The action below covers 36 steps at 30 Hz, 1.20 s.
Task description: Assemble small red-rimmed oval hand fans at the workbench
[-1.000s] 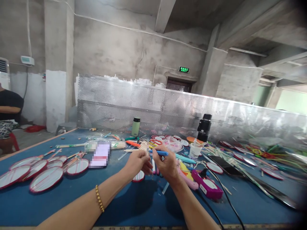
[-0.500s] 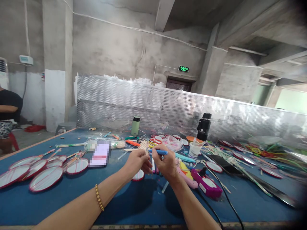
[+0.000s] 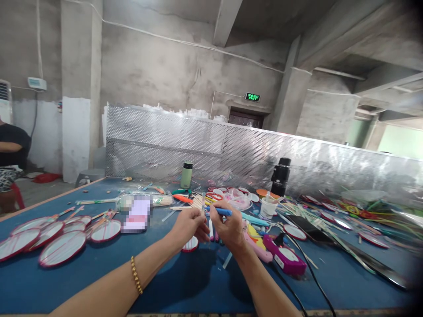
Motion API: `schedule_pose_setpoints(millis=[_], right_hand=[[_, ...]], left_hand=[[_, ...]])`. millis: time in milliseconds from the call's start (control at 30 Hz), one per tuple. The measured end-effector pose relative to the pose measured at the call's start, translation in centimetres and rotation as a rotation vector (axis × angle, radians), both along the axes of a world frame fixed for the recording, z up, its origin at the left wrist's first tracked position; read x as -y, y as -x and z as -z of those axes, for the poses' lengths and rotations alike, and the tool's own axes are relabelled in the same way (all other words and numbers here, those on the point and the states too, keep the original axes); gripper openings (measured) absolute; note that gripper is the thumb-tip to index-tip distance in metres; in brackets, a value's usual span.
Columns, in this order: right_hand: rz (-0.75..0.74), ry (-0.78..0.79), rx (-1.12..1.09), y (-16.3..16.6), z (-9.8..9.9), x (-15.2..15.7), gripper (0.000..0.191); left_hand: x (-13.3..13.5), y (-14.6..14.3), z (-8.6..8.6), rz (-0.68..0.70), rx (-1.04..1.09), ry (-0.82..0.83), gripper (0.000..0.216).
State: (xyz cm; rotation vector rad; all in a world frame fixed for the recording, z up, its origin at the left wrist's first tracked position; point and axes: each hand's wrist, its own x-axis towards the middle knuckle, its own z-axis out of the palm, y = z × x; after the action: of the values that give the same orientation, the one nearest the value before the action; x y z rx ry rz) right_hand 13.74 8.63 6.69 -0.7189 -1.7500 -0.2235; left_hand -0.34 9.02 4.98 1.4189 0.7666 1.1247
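Note:
My left hand (image 3: 189, 225) is closed, with thumb and fingers pinching a thin pale strip (image 3: 203, 200) that stands upright. My right hand (image 3: 230, 228) grips a blue marker pen (image 3: 224, 211) like a writing tool. Its tip points left and is close to the strip; whether it touches I cannot tell. Partly hidden below my left hand lies a white round disc with a red rim (image 3: 190, 245). A few pens (image 3: 211, 231) lie on the table between my hands, and a short clear strip (image 3: 227, 259) lies below my right wrist.
Red-rimmed round discs with sticks (image 3: 62, 248) lie at left beside a phone (image 3: 137, 214). A green tumbler (image 3: 187, 176), black flask (image 3: 280, 177) and white cup (image 3: 268, 208) stand behind. A purple device (image 3: 286, 256), pink glue gun (image 3: 257, 248) and black cables lie right. A person sits far left.
The camera view has shifted slightly. Both hands keep nearly the same pose, with the strip and the blue marker pen still held.

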Motion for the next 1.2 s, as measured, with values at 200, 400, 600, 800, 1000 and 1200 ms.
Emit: schedule_pose_setpoints(millis=[200, 400, 600, 800, 1000, 1200], right_hand=[[0.006, 0.027, 0.002, -0.07, 0.25, -0.10, 0.014], [0.003, 0.028, 0.004, -0.15, 0.20, -0.27, 0.015], [-0.015, 0.024, 0.022, -0.15, 0.18, -0.07, 0.013], [-0.005, 0.028, -0.002, -0.07, 0.13, -0.01, 0.014], [-0.012, 0.019, 0.001, -0.03, 0.11, 0.05, 0.014], [-0.006, 0.026, 0.007, 0.03, 0.25, 0.05, 0.015]], left_hand=[[0.07, 0.01, -0.13, -0.011, -0.011, -0.004, 0.018], [0.04, 0.02, -0.03, 0.000, -0.005, -0.005, 0.016], [-0.10, 0.06, 0.04, 0.002, 0.002, -0.009, 0.019], [-0.13, 0.09, 0.08, 0.003, 0.002, -0.007, 0.020], [-0.03, 0.05, 0.02, -0.004, 0.003, -0.004, 0.020], [0.00, 0.07, -0.10, 0.006, 0.008, -0.003, 0.022]])
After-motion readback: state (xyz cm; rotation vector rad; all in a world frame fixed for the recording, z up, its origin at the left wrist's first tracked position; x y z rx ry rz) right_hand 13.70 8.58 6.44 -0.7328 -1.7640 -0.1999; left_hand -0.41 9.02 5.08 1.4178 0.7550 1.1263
